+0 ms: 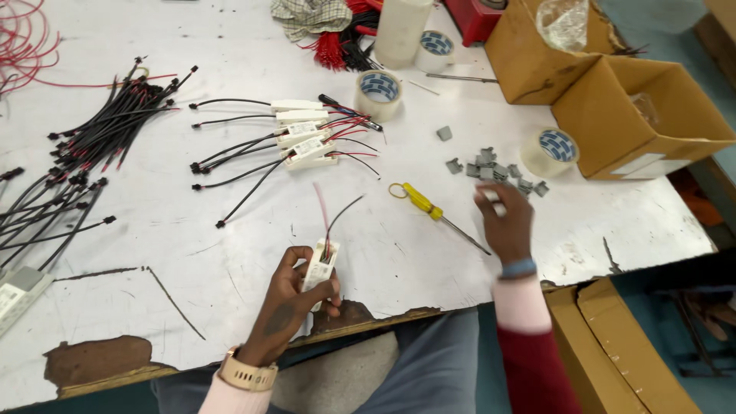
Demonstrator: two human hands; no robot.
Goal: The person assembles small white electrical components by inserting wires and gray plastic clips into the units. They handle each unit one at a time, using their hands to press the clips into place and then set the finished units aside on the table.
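While my left hand (295,295) pinches the small white plastic module (320,264) with red and black wires above the table edge, my right hand (504,222) closes on something small beside the grey plastic clips (494,170). I'd keep the module steady, wires upward.

Bare table (192,253) lies open to the left of the left hand (295,295), as far as the black cable bundle (84,161) at the far left. Between the two hands the yellow-handled screwdriver (429,207) lies slantwise across the way. Beyond the right hand (506,222), the grey clips (494,169) sit scattered, with a tape roll (550,149) and cardboard boxes (613,100) closing off the far right. Straight ahead, the row of white modules (303,134) with their wires blocks the middle; a clear strip runs near of them
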